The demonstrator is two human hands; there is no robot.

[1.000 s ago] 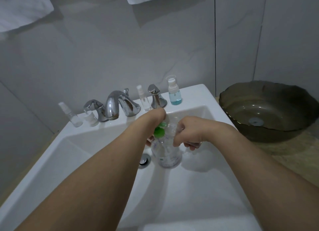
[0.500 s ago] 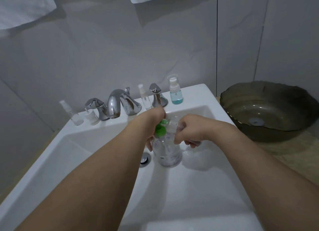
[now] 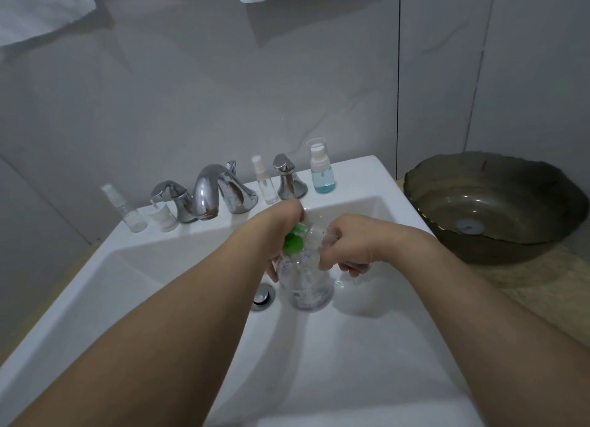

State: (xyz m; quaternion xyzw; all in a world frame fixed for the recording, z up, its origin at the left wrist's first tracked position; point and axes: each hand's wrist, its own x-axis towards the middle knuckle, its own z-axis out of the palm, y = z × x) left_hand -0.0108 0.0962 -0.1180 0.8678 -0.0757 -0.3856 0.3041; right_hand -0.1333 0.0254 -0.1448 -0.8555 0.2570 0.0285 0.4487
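Washing out the clear bottle (image 3: 306,286) seemed to be the step. The left hand (image 3: 277,235) was wrapped round its neck by a green bit (image 3: 293,243), the right hand (image 3: 349,243) clamped near its top, low over the sink (image 3: 351,362). Next it'd want a rinse, I reckon — the faucet (image 3: 207,193) sat just beyond the left knuckles. A small spray bottle (image 3: 263,184) and a blue bottle (image 3: 322,174) crowded the taps — easy to knock.

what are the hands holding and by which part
A clear bottle over the sink: the left hand grips its upper body by the green part, the right hand grips near its top; its exact hold is hidden.
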